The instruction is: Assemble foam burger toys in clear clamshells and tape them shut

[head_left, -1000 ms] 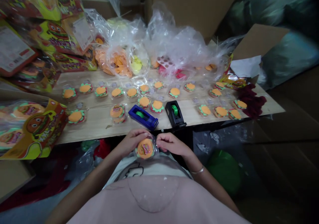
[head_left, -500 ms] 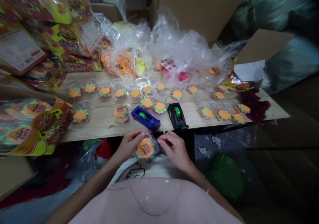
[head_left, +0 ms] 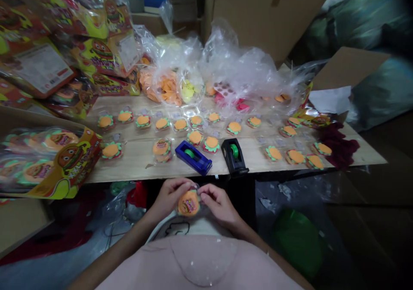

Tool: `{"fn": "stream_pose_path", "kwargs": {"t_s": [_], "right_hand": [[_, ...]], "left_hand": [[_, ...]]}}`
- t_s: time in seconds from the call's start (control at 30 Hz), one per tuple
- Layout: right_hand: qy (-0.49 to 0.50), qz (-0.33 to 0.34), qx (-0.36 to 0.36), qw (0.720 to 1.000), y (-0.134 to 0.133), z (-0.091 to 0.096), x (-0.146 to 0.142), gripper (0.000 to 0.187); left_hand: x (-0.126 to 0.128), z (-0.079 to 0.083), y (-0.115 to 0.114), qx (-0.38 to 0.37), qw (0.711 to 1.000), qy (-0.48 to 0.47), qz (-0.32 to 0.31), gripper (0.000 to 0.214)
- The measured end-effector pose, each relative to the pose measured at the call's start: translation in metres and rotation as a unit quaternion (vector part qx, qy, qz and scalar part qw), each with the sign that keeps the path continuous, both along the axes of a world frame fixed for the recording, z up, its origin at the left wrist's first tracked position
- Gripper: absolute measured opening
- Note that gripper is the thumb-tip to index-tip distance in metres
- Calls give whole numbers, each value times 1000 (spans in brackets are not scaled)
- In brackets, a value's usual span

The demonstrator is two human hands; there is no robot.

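Note:
Below the table edge, close to my lap, I hold a toy-like burger in a clear plastic clamshell pack [head_left: 188, 204], its orange bun printed with a label. My left hand [head_left: 171, 197] grips the pack's left side, thumb over the top. On the opposite side, my right hand [head_left: 217, 202] pinches the pack's upper right edge between thumb and fingers; whether a bit of tape is between them is too small to see. Just beyond my hands, a blue tape dispenser [head_left: 193, 157] and a black tape dispenser [head_left: 235, 157] stand on the table, each with a green roll.
Several burgers in opened clear packs stand across the wooden table [head_left: 135, 169]. A closed pack [head_left: 161, 150] sits left of the dispensers. At left is a display box [head_left: 69, 165] of packed burgers. Plastic bags [head_left: 238, 62] line the back; a dark red cloth [head_left: 338, 146] lies right.
My right hand has come in a little towards the pack, its fingertips now against the edge. The pack sits slightly lower, and the whole view has shifted a bit.

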State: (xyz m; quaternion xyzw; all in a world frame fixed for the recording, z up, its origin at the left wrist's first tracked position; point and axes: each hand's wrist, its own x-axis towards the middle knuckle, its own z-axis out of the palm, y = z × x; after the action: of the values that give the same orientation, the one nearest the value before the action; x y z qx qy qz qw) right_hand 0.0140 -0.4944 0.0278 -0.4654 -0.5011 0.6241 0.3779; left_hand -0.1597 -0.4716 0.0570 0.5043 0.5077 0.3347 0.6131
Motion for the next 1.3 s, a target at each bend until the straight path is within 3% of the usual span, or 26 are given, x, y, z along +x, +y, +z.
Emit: {"fn": "stream_pose_path", "kwargs": {"t_s": [0.1, 0.23, 0.37, 0.57, 0.73, 0.83, 0.97, 1.1, 1.2, 1.3], "right_hand": [[-2, -20, 6, 1000, 5, 4, -2, 25], [15, -8, 4, 1000, 3, 6, -5, 26], [26, -69, -8, 997, -5, 0, -8, 27], [63, 32, -32, 997, 4, -3, -12, 27], [71, -76, -53, 993, 5, -18, -12, 28], [80, -107, -66, 989, 8, -34, -14, 29], [104, -49, -115, 987, 19, -51, -23, 31], [69, 4, -126, 990, 31, -63, -40, 30], [53, 9, -129, 990, 36, -67, -52, 28], [60, -5, -143, 988, 37, -67, -57, 27]], "left_hand": [[3, -1, 1, -4, 1000, -6, 22, 28], [-1, -1, -6, -70, 991, -75, 83, 26], [-16, -6, -25, -104, 978, -148, 104, 35], [-27, -15, -26, -72, 989, -66, 111, 29], [-13, -20, -26, -169, 957, -188, 140, 44], [-10, -32, -26, -154, 958, -162, 180, 41], [-15, -54, -17, -85, 967, -118, 209, 35], [-25, -75, -11, -114, 962, -106, 223, 34], [-30, -87, -10, -122, 949, -98, 273, 31], [-27, -94, -10, -115, 952, -90, 268, 34]]}}
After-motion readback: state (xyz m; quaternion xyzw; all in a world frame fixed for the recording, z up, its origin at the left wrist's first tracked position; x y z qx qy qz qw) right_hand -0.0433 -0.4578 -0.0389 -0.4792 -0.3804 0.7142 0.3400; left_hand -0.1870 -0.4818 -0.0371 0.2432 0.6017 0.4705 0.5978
